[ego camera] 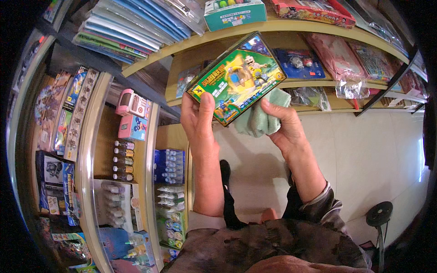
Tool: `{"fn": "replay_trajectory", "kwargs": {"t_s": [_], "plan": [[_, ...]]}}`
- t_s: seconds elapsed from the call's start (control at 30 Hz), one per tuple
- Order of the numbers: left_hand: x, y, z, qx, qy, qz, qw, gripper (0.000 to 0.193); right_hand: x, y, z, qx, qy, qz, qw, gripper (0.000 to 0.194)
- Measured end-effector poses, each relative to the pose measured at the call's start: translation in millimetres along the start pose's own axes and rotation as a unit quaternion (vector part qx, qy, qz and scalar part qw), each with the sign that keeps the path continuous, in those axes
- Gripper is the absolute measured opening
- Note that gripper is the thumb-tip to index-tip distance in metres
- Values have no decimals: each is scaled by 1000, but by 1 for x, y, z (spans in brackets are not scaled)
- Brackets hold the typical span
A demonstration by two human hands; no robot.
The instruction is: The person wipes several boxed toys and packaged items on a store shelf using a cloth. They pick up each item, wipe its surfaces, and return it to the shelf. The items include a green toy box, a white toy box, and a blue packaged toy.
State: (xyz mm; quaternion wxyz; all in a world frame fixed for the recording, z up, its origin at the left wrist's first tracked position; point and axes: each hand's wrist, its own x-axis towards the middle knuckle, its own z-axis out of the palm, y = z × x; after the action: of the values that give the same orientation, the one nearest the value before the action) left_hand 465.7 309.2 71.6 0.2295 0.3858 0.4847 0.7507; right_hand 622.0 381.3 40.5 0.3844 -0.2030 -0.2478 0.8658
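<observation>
A green toy box (235,82) with pictures of brick figures is held tilted in front of me. My left hand (199,119) grips its lower left corner, with the thumb on the printed face. In my right hand (285,124) is a folded pale green cloth (261,114), pinched under the thumb. The cloth lies against the lower right edge of the box and partly behind it. Fingers of both hands are partly hidden behind what they hold.
A wooden shelf (218,31) ahead carries bagged stationery (129,27) and a teal box (235,15). Below it lies a blue toy pack (300,63). Shelves at left hold a pink toy box (131,102) and small bottles (123,160). A round-topped black stand (379,213) stands on the tiled floor (358,153).
</observation>
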Motion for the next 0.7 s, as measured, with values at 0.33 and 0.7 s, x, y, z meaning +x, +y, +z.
{"fn": "replay_trajectory", "kwargs": {"t_s": [0.33, 0.7], "plan": [[-2, 2, -29, -48, -11, -18, 999, 39, 4, 3, -17, -6, 55, -45, 997, 43], [-2, 4, -40, -67, -37, -37, 996, 40, 2, 17, -11, 11, 77, -18, 997, 38]]}}
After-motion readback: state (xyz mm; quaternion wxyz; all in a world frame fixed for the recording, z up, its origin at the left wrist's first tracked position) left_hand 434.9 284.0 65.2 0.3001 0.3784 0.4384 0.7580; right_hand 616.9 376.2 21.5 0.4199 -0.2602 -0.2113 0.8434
